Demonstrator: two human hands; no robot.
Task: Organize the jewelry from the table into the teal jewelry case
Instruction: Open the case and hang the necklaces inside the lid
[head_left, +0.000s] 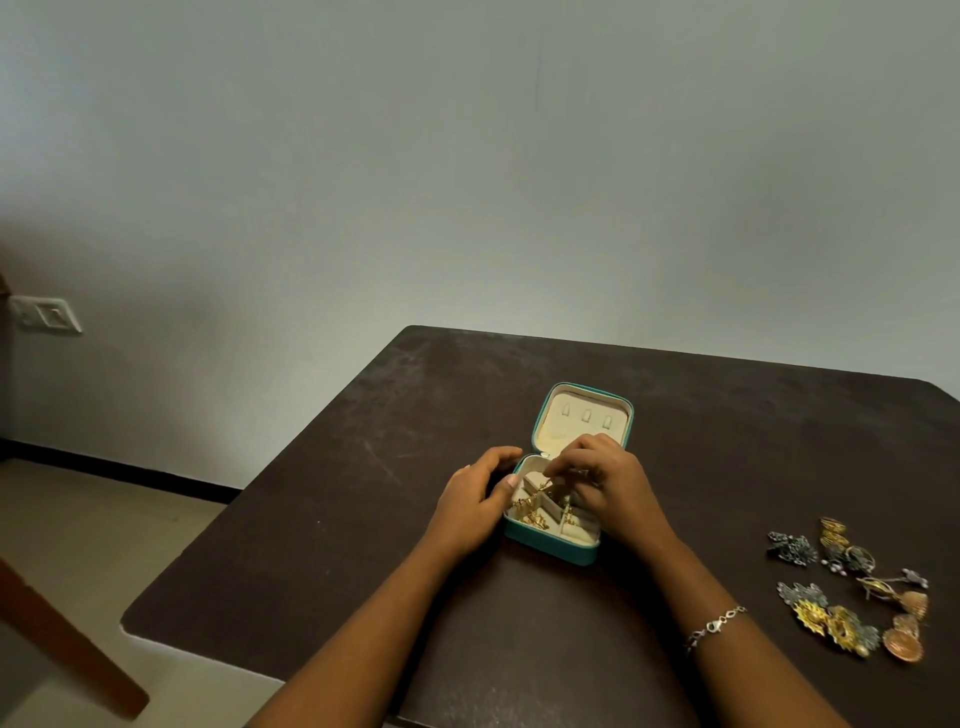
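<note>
- The teal jewelry case (551, 548) lies open near the middle of the dark counter (363, 493), its lid (558, 434) tipped back away from the person.
- The lid's cream lining carries 3 small tabs (587, 414) in a row.
- The left grip (478, 499) wraps the case's left side. Its fingers curl round the far-left corner and its thumb rests against the near-left rim, so it holds the case.
- The right grip (608, 483) hovers over the base of the case with its fingertips bunched close together, pinching a gold chain (530, 505).
- The chain trails from those fingertips down and to the left, across a cream divider, and ends in a small heap in the near-left compartment (which links touch the lining is too fine to tell).
- A silver bracelet (714, 626) sits round the right wrist.
- The loose jewelry (852, 587) lies on the counter well to the right of the case. It includes dark silver leaf-shaped pieces, gold flower-shaped pieces, rings and 2 coppery shell-shaped earrings, clustered and partly touching.
- A white switch plate (47, 313) is fixed to the pale wall (467, 156) at far left.
- A brown wooden beam (62, 639) slants over the floor at lower left.
</note>
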